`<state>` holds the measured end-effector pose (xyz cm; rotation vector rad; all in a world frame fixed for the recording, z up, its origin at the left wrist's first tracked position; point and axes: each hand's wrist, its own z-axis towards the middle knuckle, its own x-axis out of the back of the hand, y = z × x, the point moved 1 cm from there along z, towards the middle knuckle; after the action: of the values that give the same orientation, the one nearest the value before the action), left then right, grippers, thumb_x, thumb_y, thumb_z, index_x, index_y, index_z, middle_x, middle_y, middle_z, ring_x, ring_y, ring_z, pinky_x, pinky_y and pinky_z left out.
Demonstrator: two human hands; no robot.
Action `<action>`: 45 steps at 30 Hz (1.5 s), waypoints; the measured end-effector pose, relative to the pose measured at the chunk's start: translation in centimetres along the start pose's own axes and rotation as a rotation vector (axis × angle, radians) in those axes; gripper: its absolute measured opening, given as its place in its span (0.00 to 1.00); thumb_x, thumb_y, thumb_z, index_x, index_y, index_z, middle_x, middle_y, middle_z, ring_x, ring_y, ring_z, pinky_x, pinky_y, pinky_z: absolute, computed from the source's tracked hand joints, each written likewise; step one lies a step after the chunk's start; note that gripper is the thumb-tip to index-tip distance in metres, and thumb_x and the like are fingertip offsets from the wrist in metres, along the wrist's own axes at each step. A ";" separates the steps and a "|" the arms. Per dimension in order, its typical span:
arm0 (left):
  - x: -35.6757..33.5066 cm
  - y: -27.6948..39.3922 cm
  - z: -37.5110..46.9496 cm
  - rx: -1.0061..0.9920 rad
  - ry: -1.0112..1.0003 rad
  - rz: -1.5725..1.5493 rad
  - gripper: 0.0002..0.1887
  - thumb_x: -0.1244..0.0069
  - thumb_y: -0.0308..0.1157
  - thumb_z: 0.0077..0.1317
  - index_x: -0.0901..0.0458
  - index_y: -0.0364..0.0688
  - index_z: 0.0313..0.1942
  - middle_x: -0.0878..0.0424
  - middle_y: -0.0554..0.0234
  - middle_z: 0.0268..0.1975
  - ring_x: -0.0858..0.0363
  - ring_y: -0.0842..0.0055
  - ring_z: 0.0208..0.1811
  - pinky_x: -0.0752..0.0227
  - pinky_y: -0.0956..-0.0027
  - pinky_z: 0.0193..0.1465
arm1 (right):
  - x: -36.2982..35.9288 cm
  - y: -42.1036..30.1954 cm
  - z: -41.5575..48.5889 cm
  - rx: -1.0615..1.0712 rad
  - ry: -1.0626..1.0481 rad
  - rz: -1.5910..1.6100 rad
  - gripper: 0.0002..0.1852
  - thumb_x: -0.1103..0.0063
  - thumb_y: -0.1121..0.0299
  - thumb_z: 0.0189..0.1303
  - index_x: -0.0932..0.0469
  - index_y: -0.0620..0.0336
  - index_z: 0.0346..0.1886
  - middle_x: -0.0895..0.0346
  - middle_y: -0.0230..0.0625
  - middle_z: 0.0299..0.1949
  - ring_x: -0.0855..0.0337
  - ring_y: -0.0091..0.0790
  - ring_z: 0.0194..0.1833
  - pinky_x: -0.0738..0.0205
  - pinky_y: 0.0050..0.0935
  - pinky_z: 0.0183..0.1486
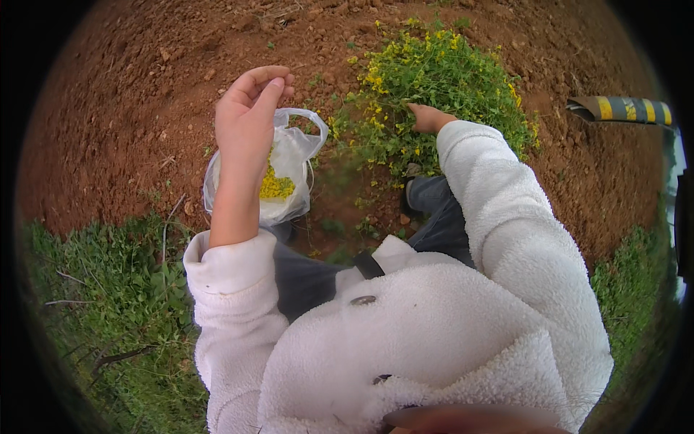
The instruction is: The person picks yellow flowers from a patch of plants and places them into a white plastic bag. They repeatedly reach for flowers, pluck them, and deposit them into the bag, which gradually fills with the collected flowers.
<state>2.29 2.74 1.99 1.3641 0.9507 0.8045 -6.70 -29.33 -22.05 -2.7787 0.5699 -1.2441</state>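
My left hand (pixel 246 111) is raised over a translucent white plastic bag (pixel 299 141). Its fingers are curled in and the thumb lies close against them; nothing shows between the tips. Inside the bag lies a heap of small yellow flower heads (pixel 277 185), partly hidden by my wrist. To the right, my right hand (pixel 429 118) reaches into the near left side of a leafy green bush with yellow flowers (pixel 450 70). One finger of it points in among the stems. The other fingertips are hidden, so whether they grip a stem is unclear.
Reddish-brown clumpy soil (pixel 135 125) surrounds the bag and bush. A curved yellow-and-black striped piece (pixel 623 110) juts in at the right. Green weeds (pixel 119 271) with dry twigs are at lower left. My jeans-clad legs (pixel 442 206) flank the ground between bag and bush.
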 end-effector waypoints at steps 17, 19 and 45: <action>0.1 0.6 0.2 -0.051 0.082 0.039 0.07 0.56 0.23 0.62 0.23 0.32 0.39 0.20 0.62 0.35 0.23 0.82 0.35 0.30 0.80 0.41 | 3.9 -3.7 -5.1 -0.060 -0.571 -0.155 0.19 0.44 0.55 0.56 0.23 0.63 0.39 0.22 0.39 0.40 0.22 0.34 0.41 0.28 0.37 0.43; -0.1 0.8 -0.5 -0.028 0.067 0.040 0.07 0.56 0.23 0.62 0.23 0.32 0.39 0.20 0.62 0.36 0.23 0.81 0.37 0.30 0.79 0.43 | 7.7 -2.5 -4.1 -0.113 -0.480 0.020 0.22 0.45 0.53 0.54 0.23 0.64 0.42 0.21 0.40 0.39 0.20 0.35 0.39 0.27 0.35 0.42; -0.5 0.2 -1.1 0.139 -0.019 0.115 0.06 0.55 0.20 0.61 0.24 0.33 0.38 0.22 0.66 0.37 0.25 0.83 0.39 0.33 0.79 0.45 | 9.0 1.4 6.6 0.185 0.041 0.134 0.23 0.49 0.57 0.57 0.28 0.64 0.51 0.27 0.49 0.49 0.27 0.47 0.49 0.33 0.39 0.52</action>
<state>1.09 2.80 2.24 1.5553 0.9341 0.8228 3.16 -34.46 -20.32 -2.5259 0.5992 -1.2594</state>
